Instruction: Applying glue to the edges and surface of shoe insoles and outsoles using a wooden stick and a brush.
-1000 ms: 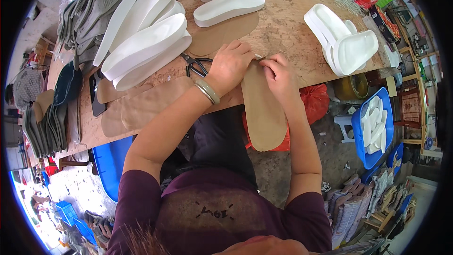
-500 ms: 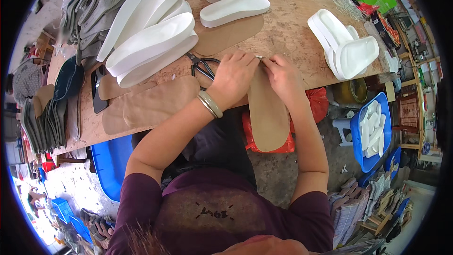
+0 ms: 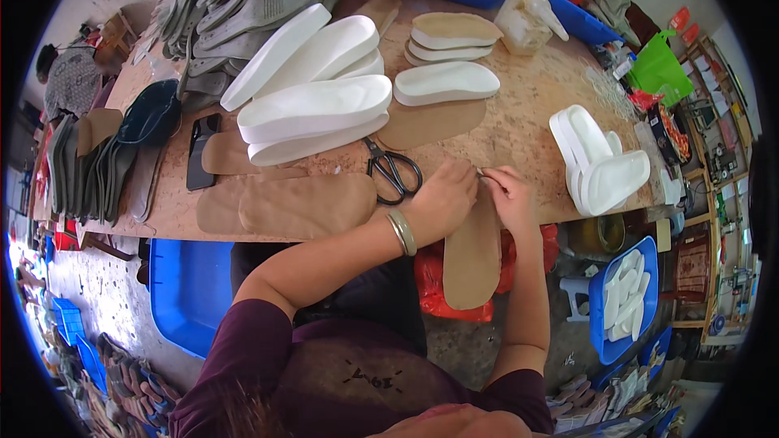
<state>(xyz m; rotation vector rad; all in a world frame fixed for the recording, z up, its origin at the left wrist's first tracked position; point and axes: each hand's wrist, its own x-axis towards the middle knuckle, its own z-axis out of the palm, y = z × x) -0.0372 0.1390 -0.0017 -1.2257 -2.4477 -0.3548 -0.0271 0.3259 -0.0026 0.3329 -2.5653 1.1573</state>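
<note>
A tan, sole-shaped insole (image 3: 472, 272) hangs over the table's near edge, its rounded heel or toe end toward me. Both hands pinch its far end. My left hand (image 3: 442, 199), with a bangle on the wrist, closes its fingers on the left side of that end. From the right, my right hand (image 3: 513, 199) grips it between thumb and fingers. A small pale edge shows where the fingertips meet; the rest there is hidden. Black-handled scissors (image 3: 395, 176) lie just left of my left hand. Tan sole-shaped pieces (image 3: 312, 204) overlap beside my left forearm.
White foam soles (image 3: 316, 109) are piled at the left, more (image 3: 600, 166) at the right. Grey soles (image 3: 258, 12) are stacked behind. A phone (image 3: 203, 150) and a translucent bottle (image 3: 527, 20) sit on the wooden table (image 3: 519, 122). Below are blue tubs (image 3: 180, 292) and red plastic bags (image 3: 434, 284).
My view has shifted, bringing more of the table's far side into sight. Both hands still grip the insole's far end, and the insole now hangs a little straighter toward me.
</note>
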